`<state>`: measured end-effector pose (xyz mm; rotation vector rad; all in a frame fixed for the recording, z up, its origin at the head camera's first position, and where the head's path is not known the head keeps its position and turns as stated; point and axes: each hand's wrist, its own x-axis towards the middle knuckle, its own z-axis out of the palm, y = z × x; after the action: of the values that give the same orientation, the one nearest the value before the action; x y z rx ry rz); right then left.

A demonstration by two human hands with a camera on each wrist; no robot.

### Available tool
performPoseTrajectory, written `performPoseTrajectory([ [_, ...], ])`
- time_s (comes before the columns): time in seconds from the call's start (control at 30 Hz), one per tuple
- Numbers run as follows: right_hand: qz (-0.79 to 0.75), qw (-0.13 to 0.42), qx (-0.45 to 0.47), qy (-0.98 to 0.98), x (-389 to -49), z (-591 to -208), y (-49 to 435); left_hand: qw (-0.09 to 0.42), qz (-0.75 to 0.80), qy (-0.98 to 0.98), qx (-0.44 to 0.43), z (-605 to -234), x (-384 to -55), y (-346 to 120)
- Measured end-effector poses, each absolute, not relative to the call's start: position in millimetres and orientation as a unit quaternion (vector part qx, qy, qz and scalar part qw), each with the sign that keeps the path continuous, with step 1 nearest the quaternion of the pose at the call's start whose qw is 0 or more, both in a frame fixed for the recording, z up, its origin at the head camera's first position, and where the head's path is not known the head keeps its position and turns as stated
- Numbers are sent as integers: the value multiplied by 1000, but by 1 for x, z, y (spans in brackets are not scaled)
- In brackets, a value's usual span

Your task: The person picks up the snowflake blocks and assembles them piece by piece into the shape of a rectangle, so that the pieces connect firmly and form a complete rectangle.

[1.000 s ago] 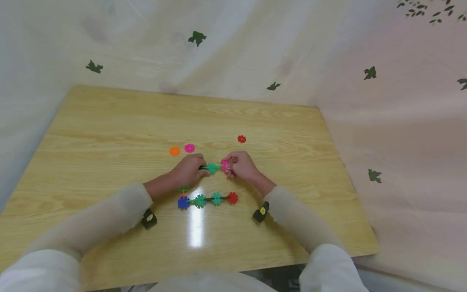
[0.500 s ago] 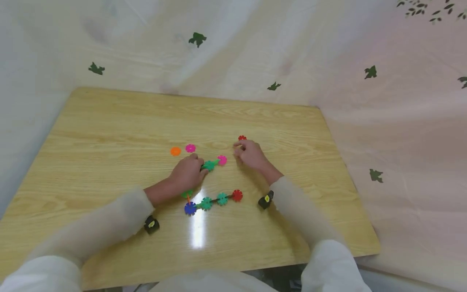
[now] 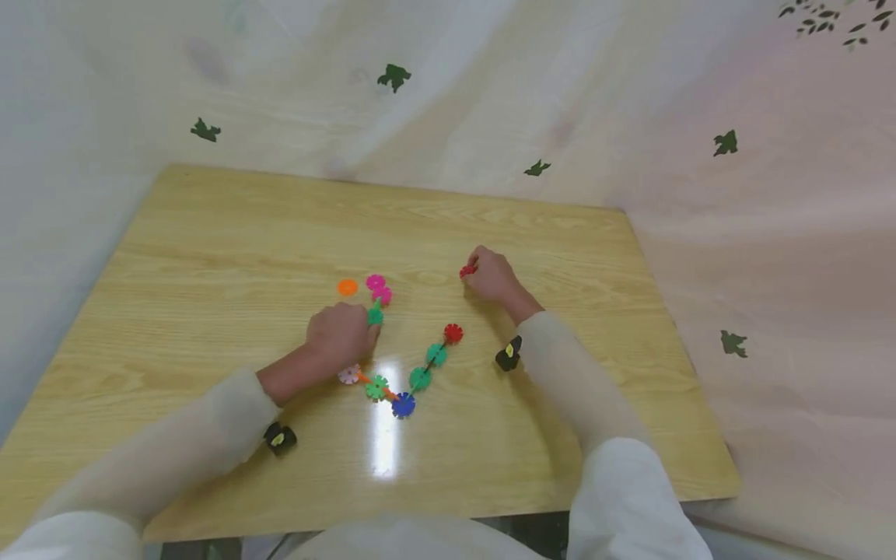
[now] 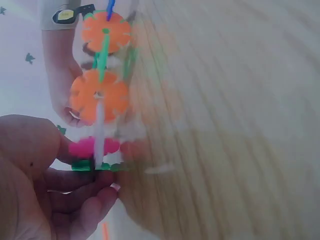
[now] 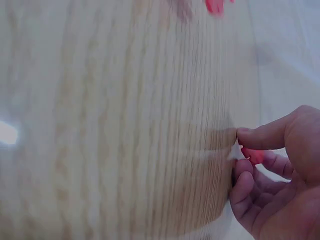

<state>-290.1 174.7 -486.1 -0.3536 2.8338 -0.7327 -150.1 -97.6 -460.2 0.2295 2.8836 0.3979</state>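
My left hand [image 3: 337,338] grips a chain of slotted plastic snowflake discs. Beyond its fingers, a green disc [image 3: 376,316] and a pink disc [image 3: 382,295] stick out. The rest of the chain bends round in front: a pale pink disc [image 3: 350,375], a light green disc, a blue disc [image 3: 402,404], two teal discs and a red end disc [image 3: 453,334]. Orange discs [image 4: 100,96] stand edge-on between them, face-on in the left wrist view. Farther right, my right hand [image 3: 493,280] pinches a separate red disc [image 5: 254,156] between thumb and fingers, close over the table.
A loose orange disc [image 3: 348,287] and another pink disc [image 3: 376,281] lie beyond the left hand, the pink one right by the chain's tip. The wooden table [image 3: 560,435] meets a pale cloth backdrop [image 3: 462,93] at its far edge.
My right hand has let go of the chain's pink disc, moved away to the right and picked up the red disc. My left hand has turned the chain, swinging its red end away from me.
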Motion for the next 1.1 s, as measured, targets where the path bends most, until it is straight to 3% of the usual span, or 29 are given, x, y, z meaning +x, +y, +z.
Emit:
performPoseTrajectory([
  [0.37, -323, 109, -217, 915, -240, -459, 129, 122, 276, 949, 89, -444, -128, -93],
  [0.5, -289, 107, -252, 917, -230, -457, 115, 126, 322, 935, 77, -447, -147, -107],
  [0.77, -204, 125, -281, 929, -220, -472, 105, 222, 531, 818, -18, -476, -196, -112],
  [1.1, -203, 85, -315, 923, -218, -471, 100, 214, 537, 816, -11, -477, -203, -106],
])
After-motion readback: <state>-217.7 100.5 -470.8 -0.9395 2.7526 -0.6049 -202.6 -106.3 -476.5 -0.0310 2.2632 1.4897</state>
